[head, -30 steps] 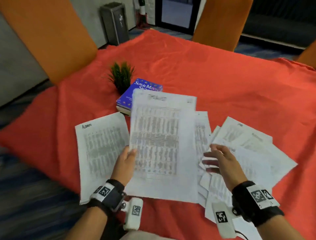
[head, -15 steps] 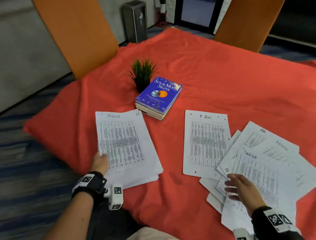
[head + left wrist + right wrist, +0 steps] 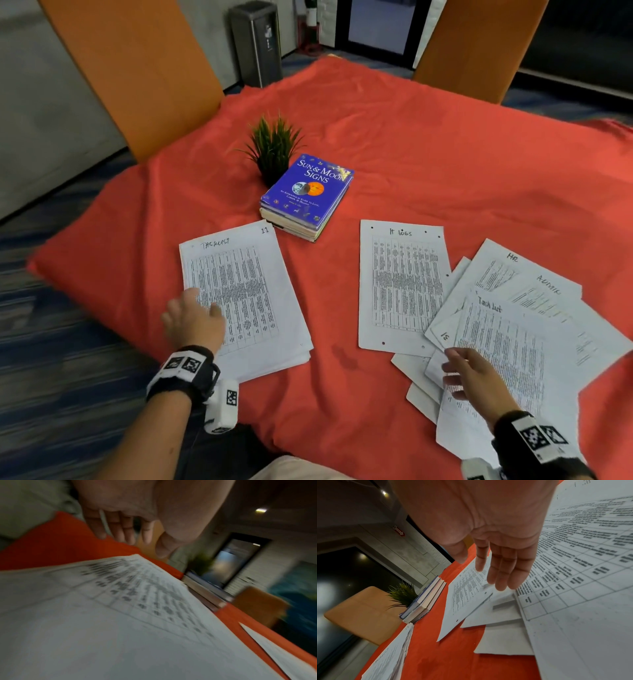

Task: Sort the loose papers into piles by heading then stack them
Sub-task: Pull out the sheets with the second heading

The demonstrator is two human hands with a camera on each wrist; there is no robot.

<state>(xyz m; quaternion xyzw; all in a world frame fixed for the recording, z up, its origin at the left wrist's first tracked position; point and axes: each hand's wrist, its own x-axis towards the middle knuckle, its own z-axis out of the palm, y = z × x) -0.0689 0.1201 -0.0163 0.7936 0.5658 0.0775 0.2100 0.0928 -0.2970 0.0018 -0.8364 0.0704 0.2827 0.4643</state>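
A small pile of printed sheets headed "Task List" (image 3: 246, 294) lies at the left on the red cloth. My left hand (image 3: 193, 318) hovers over its near left corner, fingers straight and holding nothing; the same pile (image 3: 120, 615) fills the left wrist view. At the right, one sheet headed "IT logs" (image 3: 402, 284) lies flat beside a fanned heap of loose papers (image 3: 520, 329) with headings "HR", "Admin" and "Task List". My right hand (image 3: 476, 377) sits over the heap's near left edge, its fingers (image 3: 501, 569) straight and spread above the sheets.
A blue book (image 3: 306, 193) rests on other books behind the left pile, with a small green plant (image 3: 274, 147) just beyond. Two orange chairs (image 3: 137, 68) stand at the table's far side. The red cloth (image 3: 428, 154) is bare toward the back.
The sheet held up by my left hand has been laid on the left pile and let go. My right hand has shifted down onto the heap's near edge.
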